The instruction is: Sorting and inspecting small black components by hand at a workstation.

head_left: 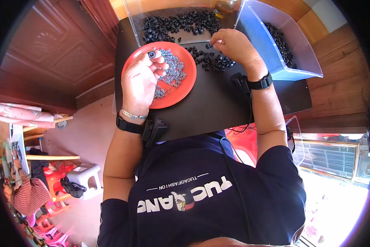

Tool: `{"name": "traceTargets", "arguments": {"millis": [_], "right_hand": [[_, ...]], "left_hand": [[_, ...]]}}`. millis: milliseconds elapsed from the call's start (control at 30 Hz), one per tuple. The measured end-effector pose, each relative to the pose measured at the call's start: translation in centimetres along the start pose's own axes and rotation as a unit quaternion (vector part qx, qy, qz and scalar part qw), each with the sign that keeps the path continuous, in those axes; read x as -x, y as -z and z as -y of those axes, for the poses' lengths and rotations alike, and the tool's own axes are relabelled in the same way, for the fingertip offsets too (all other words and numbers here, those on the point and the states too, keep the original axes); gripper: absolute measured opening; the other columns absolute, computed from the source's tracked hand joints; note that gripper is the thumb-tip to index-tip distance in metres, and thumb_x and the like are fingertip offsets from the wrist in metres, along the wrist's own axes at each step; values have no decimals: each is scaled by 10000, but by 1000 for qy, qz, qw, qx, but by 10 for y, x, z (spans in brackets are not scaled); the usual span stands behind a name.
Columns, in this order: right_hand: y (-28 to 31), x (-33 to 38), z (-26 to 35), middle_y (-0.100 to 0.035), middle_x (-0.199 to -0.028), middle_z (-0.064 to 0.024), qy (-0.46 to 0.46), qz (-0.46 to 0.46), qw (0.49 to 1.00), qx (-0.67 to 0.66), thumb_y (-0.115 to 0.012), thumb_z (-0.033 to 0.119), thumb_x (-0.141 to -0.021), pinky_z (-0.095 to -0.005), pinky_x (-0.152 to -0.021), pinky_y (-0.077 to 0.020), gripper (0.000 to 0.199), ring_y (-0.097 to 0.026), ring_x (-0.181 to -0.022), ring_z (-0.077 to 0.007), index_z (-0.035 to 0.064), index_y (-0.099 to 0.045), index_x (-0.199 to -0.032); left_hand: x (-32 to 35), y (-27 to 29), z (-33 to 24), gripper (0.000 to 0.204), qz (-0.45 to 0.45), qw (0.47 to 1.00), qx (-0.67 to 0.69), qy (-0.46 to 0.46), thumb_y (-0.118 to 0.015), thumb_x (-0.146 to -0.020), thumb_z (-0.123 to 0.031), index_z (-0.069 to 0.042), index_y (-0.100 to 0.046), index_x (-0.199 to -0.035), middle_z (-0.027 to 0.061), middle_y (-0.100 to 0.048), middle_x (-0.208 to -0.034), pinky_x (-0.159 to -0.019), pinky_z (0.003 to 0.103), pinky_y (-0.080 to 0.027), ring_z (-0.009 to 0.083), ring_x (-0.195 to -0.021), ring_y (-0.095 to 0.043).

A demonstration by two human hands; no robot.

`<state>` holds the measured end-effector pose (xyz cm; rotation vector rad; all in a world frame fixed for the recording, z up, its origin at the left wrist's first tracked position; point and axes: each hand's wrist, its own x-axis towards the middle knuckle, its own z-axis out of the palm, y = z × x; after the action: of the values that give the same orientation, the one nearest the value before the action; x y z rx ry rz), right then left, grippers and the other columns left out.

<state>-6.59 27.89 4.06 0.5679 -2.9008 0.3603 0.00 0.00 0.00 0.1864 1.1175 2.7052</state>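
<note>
Over the left side of a round red plate (185,92), my left hand (140,80) is turned palm up, its thumb and fingers closed on a small round black plastic part (152,54) with a hole or a pale centre. Small silvery coil springs (174,68) lie heaped on the plate, partly hidden by this hand. My right hand (236,46) reaches to the loose black plastic parts (209,59) scattered right of the plate. Its thumb and fingertips are pinched together just above them; anything between them is too small to make out.
Behind the plate, a clear bin (136,24) lies with many black parts spilling from it. A translucent blue bin (292,74) at the right holds more. Both wrists wear black straps with small boxes; a cable (250,111) hangs from the right one. The dark tabletop (201,111) ends near my body.
</note>
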Motion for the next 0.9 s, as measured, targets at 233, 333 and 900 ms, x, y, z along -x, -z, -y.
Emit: {"name": "traceTargets", "arguments": {"millis": [233,333,900], "right_hand": [[-12,-3,-11,-666,-858,-128,33,68,997,32,-640,161,-748,-403,-750,-491,163,-626,-826,-321,67,-682,-874],[-21,-7,-16,-665,-850,-136,38,76,996,40,-632,173,-752,-422,-740,-495,153,-626,-828,-332,81,-682,-864],[-19,4,56,-662,-914,-33,89,58,775,-623,-617,62,-889,-242,-782,-493,190,-595,-821,-90,8,-649,-1069]], "left_hand": [[-1,-5,8,241,2,1000,11,-4,-462,-962,-230,-24,-574,-1019,68,-607,-970,-733,317,-453,209,-843,-600],[-1,-4,6,237,11,1000,16,-1,-458,-963,-224,-27,-572,-1027,68,-607,-974,-727,314,-453,209,-846,-601],[5,-16,9,253,44,997,-70,7,-470,-942,-228,-20,-607,-989,57,-625,-903,-692,264,-439,157,-799,-596]]}}
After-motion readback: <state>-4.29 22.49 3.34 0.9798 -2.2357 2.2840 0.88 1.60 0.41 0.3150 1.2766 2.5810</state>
